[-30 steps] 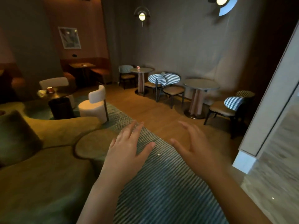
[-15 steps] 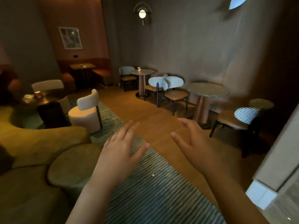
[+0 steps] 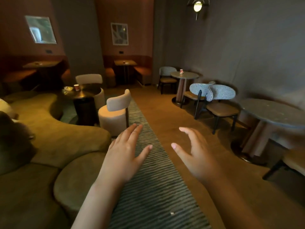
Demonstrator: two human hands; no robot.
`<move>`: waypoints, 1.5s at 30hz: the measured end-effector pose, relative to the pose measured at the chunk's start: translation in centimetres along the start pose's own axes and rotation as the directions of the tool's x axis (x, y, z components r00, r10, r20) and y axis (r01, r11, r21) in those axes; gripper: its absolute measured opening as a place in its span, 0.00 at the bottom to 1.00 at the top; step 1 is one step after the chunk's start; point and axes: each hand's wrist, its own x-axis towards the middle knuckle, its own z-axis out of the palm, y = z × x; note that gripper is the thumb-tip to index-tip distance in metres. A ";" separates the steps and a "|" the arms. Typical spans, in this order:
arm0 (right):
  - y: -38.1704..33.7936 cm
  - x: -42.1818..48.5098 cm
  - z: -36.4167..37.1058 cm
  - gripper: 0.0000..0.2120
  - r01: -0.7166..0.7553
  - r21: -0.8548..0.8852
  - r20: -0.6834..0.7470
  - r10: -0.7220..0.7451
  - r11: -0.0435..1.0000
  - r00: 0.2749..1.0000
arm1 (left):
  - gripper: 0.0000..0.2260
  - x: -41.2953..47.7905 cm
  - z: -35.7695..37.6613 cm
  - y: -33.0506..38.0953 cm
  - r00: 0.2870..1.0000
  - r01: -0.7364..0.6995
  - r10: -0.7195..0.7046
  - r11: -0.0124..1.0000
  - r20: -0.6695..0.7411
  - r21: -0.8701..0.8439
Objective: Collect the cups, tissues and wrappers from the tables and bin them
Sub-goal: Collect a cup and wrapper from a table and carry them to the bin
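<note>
My left hand [image 3: 125, 152] and my right hand [image 3: 196, 154] are stretched out in front of me over the striped rug, fingers spread, both holding nothing. Far ahead on the left, a red paper cup [image 3: 76, 87] and a crumpled clear wrapper [image 3: 68, 88] lie on a dark round table [image 3: 89, 93]. Another red cup [image 3: 181, 71] stands on a round pedestal table [image 3: 188, 75] at the right wall. A small cup [image 3: 124, 62] sits on a booth table [image 3: 130, 63] at the back, and something small [image 3: 36, 63] rests on the far left booth table.
An olive curved sofa [image 3: 54, 138] fills the left. A white stool chair [image 3: 115, 113] stands at the rug's edge. Houndstooth chairs [image 3: 219, 95] and a round grey table [image 3: 274, 113] line the right wall. A small white scrap [image 3: 172, 213] lies on the rug [image 3: 156, 187].
The view has swung left and advanced into the room; the white pillar on the right has left the frame and a second booth table came into sight. Both hands stay open.
</note>
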 end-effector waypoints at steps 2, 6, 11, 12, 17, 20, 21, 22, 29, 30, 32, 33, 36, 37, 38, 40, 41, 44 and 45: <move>2.7 5.0 -0.3 0.23 -0.002 -0.028 0.025 0.003 1.000 1.000 | 0.36 5.5 2.4 -0.5 0.999 0.032 -0.032 0.999 0.012 -0.022; 7.5 14.8 -2.8 0.22 0.035 -0.080 -0.057 -0.039 0.996 0.998 | 0.35 16.6 6.8 0.6 1.000 -0.016 0.016 0.997 -0.009 -0.074; 13.9 24.1 -4.8 0.23 0.011 -0.103 -0.130 -0.025 0.995 0.991 | 0.33 27.8 12.8 2.1 0.993 -0.104 0.106 0.994 0.048 -0.042; 15.5 26.1 -4.7 0.23 0.003 -0.097 -0.141 -0.016 0.995 0.990 | 0.33 30.1 14.0 1.9 0.992 -0.113 0.115 0.993 0.058 -0.034; 23.6 37.1 -2.6 0.23 0.000 -0.040 -0.114 -0.005 0.999 0.993 | 0.33 41.1 20.4 -1.0 0.992 -0.092 0.090 0.995 0.084 0.024; 28.6 45.1 -1.0 0.22 0.001 0.008 -0.052 -0.001 1.000 0.999 | 0.33 48.2 23.5 -3.0 0.995 -0.043 0.038 0.998 0.095 0.054; 29.9 48.2 -0.6 0.22 0.000 0.019 -0.035 0.001 1.000 0.999 | 0.33 50.8 24.1 -3.7 0.996 -0.023 0.017 0.997 0.093 0.068; 31.0 51.5 -0.2 0.23 -0.001 0.026 -0.018 0.001 1.000 1.000 | 0.33 53.5 24.6 -4.4 0.996 0.000 -0.007 0.997 0.083 0.081; 33.6 71.2 7.0 0.27 0.119 0.100 0.148 -0.133 0.988 0.980 | 0.37 66.5 25.7 -11.9 0.976 0.218 -0.213 0.962 -0.044 0.163; 33.4 73.6 8.7 0.27 0.138 0.109 0.185 -0.157 0.984 0.970 | 0.37 67.9 25.9 -13.4 0.966 0.259 -0.251 0.949 -0.067 0.178; 33.4 78.1 12.0 0.28 0.184 0.122 0.250 -0.209 0.975 0.945 | 0.37 70.7 26.6 -16.5 0.943 0.328 -0.308 0.924 -0.123 0.196; 33.7 80.3 13.6 0.28 0.206 0.131 0.273 -0.235 0.970 0.933 | 0.37 72.3 27.2 -18.0 0.933 0.352 -0.328 0.915 -0.147 0.197; 35.6 86.9 18.2 0.29 0.236 0.154 0.337 -0.276 0.959 0.900 | 0.36 77.6 30.1 -22.6 0.913 0.396 -0.364 0.899 -0.185 0.185; 36.5 89.2 19.5 0.29 0.239 0.153 0.352 -0.279 0.959 0.893 | 0.36 79.6 31.3 -24.2 0.908 0.406 -0.374 0.896 -0.189 0.179; 37.4 91.7 20.8 0.28 0.242 0.148 0.367 -0.281 0.959 0.887 | 0.36 81.8 32.5 -25.8 0.902 0.420 -0.388 0.891 -0.191 0.172; 39.1 97.1 22.9 0.26 0.224 0.125 0.401 -0.256 0.967 0.880 | 0.36 86.7 34.4 -28.9 0.885 0.453 -0.423 0.879 -0.195 0.149; 39.9 99.9 23.6 0.26 0.201 0.112 0.413 -0.230 0.973 0.881 | 0.35 89.4 35.2 -30.4 0.877 0.467 -0.438 0.874 -0.200 0.136; 42.3 108.3 24.8 0.30 0.156 0.086 0.411 -0.178 0.984 0.894 | 0.34 98.3 36.9 -33.6 0.868 0.479 -0.451 0.872 -0.208 0.105; 43.2 110.9 25.0 0.31 0.136 0.079 0.396 -0.157 0.987 0.905 | 0.33 101.5 37.5 -34.2 0.875 0.466 -0.441 0.879 -0.200 0.100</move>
